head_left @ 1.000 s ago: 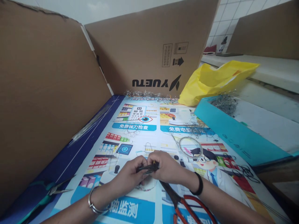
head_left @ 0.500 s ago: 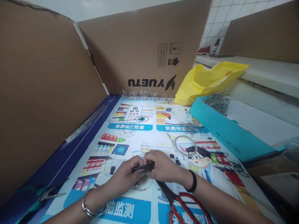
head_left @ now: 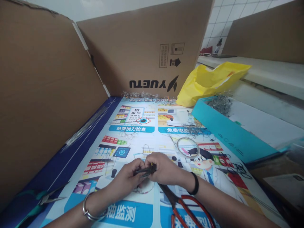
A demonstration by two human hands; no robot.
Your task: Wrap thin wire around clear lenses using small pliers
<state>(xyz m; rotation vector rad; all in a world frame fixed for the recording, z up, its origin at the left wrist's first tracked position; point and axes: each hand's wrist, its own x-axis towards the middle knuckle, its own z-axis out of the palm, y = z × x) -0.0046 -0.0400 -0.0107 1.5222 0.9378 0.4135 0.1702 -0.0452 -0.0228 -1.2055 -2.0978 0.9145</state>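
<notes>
My right hand (head_left: 163,167) is wrapped round a small pair of dark pliers (head_left: 146,172), whose jaws point left. Against it, my left hand (head_left: 130,174) is closed in a pinch at the jaws; what sits between its fingers is hidden. A thin beaded strand (head_left: 144,192) curves on the printed sheet just below both hands. Under my right wrist lie large scissors with red handles (head_left: 174,202), their tips partly covered by the hand. A bent loop of wire (head_left: 147,148) rests just beyond my fingers.
Green-handled pliers (head_left: 45,200) lie open at the left edge. A wire coil (head_left: 188,147) and tangled wire pieces (head_left: 196,128) are right of centre. A turquoise box (head_left: 228,136) holds more wire, beside a yellow bag (head_left: 211,79). Cardboard walls (head_left: 133,53) enclose the back and left.
Hands and pliers keep almost the same pose. The whole view has shifted very slightly.
</notes>
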